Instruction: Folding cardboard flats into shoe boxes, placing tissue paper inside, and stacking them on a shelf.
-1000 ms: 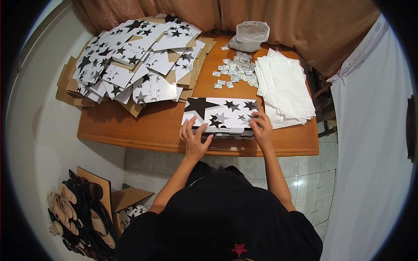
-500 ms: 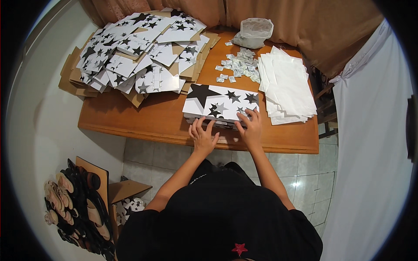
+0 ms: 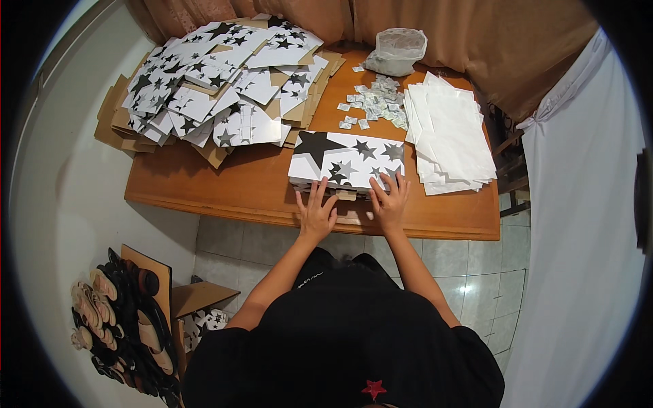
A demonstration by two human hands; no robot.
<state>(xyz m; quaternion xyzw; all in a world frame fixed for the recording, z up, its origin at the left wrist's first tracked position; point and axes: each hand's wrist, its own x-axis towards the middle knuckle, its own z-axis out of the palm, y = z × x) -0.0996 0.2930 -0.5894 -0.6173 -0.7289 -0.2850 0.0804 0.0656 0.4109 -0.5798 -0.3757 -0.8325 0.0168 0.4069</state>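
A cardboard box (image 3: pixel 350 158), white with black and grey stars, lies with its lid down near the front edge of the wooden table. My left hand (image 3: pixel 315 214) is at the left part of its near side, fingers stretched out and the tips against the lid's front edge. On the right part of that edge rests my right hand (image 3: pixel 390 204), its fingers apart and some tips on the lid. Between the hands a strip of brown cardboard (image 3: pixel 347 195) shows on the front side. Neither hand is wrapped round anything.
At the back left is a large heap of flat star-patterned cardboard pieces (image 3: pixel 204 81). Small packets (image 3: pixel 381 98) lie behind the box, near a clear plastic bag (image 3: pixel 398 51). White paper sheets (image 3: pixel 449 136) are stacked at the right. Shoes (image 3: pixel 122 326) stand at lower left.
Both hands have shifted slightly at the box's near edge, and my left fingertips now reach onto the lid's front edge. More brown cardboard shows between the hands.
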